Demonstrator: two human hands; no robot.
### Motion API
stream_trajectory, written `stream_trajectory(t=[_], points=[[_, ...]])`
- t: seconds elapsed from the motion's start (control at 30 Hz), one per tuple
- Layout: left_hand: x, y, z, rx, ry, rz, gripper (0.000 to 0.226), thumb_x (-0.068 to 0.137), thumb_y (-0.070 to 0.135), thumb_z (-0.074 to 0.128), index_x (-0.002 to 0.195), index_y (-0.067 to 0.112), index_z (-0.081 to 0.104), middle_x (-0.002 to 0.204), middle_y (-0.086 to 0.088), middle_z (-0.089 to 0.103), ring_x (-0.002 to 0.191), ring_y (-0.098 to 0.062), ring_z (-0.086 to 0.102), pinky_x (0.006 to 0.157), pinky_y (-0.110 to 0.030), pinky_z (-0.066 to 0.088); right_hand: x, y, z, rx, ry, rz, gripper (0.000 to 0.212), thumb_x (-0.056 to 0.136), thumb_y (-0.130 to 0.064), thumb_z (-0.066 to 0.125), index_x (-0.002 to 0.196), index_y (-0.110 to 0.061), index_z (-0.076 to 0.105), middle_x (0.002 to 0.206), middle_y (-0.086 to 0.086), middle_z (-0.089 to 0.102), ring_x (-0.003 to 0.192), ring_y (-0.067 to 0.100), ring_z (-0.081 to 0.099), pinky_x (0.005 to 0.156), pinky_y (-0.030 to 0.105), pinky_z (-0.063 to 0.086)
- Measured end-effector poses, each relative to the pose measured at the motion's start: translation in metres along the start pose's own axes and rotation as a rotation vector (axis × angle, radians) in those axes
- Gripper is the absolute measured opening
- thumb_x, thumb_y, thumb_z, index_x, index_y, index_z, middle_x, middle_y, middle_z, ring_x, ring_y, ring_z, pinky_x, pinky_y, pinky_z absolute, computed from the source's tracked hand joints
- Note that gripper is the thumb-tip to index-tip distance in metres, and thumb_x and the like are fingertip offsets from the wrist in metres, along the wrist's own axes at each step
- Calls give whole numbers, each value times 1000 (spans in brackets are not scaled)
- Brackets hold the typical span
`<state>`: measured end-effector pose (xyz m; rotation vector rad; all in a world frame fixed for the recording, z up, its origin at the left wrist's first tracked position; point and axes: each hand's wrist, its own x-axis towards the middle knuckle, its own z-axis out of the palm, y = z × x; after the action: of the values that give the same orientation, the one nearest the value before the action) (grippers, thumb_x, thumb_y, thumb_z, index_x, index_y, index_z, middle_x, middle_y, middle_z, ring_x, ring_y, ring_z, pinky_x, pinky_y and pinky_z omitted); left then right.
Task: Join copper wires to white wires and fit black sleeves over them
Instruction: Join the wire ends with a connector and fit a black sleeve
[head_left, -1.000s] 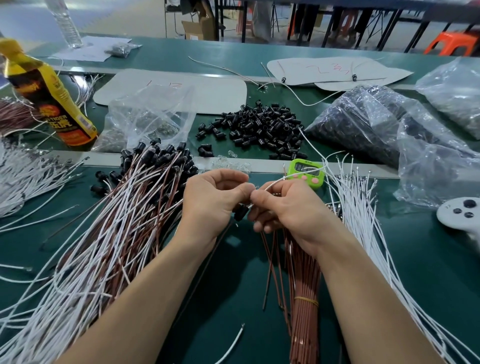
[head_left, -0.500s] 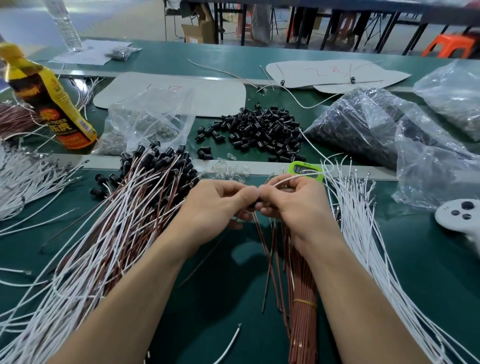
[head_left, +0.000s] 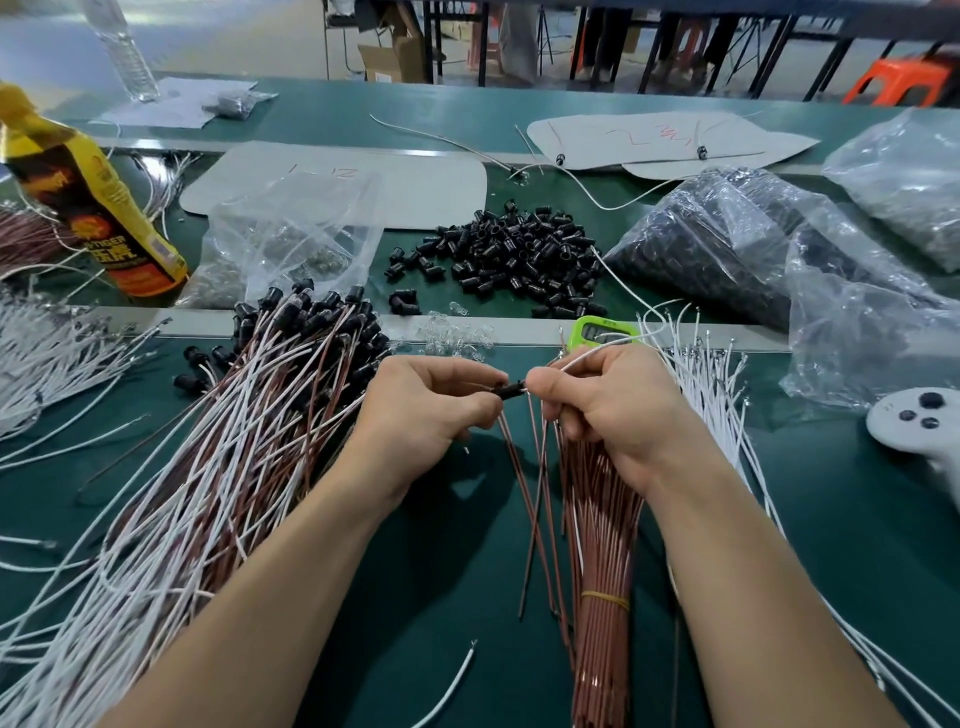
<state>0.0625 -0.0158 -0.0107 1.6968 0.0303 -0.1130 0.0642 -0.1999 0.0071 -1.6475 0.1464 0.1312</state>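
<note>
Curled fingers of the left hand (head_left: 426, 410) pinched a black sleeve (head_left: 509, 388) over the table's (head_left: 441, 597) middle. The right hand (head_left: 613, 410), at the sleeve's other end, gripped a white wire (head_left: 597, 354). Open green table ran to the near edge, between the copper wires (head_left: 602, 545) and the joined bundle (head_left: 208, 467). The yellow bottle (head_left: 98, 208) read "TIGER".

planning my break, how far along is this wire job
Done: a large pile of sleeved wire pairs lies at left. In hand: left hand and right hand pinch one black sleeve between them. Left: a banded copper wire bundle, loose white wires and a heap of black sleeves.
</note>
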Motion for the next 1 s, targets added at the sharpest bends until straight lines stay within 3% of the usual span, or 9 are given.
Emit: stream_trajectory(t=[0.17,0.3,0.43,0.53,0.63,0.7,0.77,0.87,1.0], points=[[-1,0,1,15,-17,19,24,77,2,82,86,24,84,76,-1,79,60,-5,66,57,-15,48,1,1,-4,-69,-8,4,23,88,-4,78,68,-7,68,51,5,62,34,11,44,38,16,35],[0,0,0,13,-10,44,24,72,8,84,84,29,84,81,1,80,77,-11,75,76,-20,56,0,3,-4,-83,-3,-22,23,87,-5,81,67,-6,69,53,6,64,35,13,47,38,18,37],[0,0,0,-13,-7,48,22,69,11,85,84,27,84,82,-1,80,77,-13,75,79,-22,59,-1,4,2,12,7,-16,21,88,-7,79,69,-9,70,54,6,65,36,11,50,36,17,34],[-2,0,2,-15,-21,51,22,74,2,85,84,22,83,80,-3,79,74,-12,74,73,-19,57,0,4,4,60,-6,-4,24,91,-9,77,68,-10,70,56,5,65,38,11,51,37,18,33],[-3,2,4,-56,-17,30,18,76,1,83,83,17,83,71,-2,76,56,-6,64,58,-14,48,0,4,4,78,-14,4,22,94,-8,73,72,-7,69,58,5,67,41,11,54,38,18,35],[-2,4,4,-84,0,5,14,77,5,83,81,18,83,65,-15,69,46,-9,48,50,-18,41,0,4,3,137,-39,28,17,97,-7,69,80,-3,68,62,7,69,46,12,60,40,17,40],[-2,5,4,-130,7,-8,11,78,8,82,80,19,83,75,-31,69,46,-14,44,50,-20,42,-1,3,0,195,-70,53,13,99,-8,66,88,-2,68,69,10,73,52,13,66,45,17,47],[-2,6,5,-204,-15,-24,12,81,7,79,79,19,83,76,-19,75,46,-14,44,48,-20,43,-2,3,-2,199,-74,39,10,98,-7,67,89,-2,70,72,11,74,55,14,68,47,17,49],[-1,5,4,-215,-6,-25,15,85,9,77,78,21,83,76,-13,77,43,-12,39,44,-17,37,0,6,4,146,51,-39,12,92,-4,73,80,-3,70,64,9,69,47,13,60,42,17,39]])
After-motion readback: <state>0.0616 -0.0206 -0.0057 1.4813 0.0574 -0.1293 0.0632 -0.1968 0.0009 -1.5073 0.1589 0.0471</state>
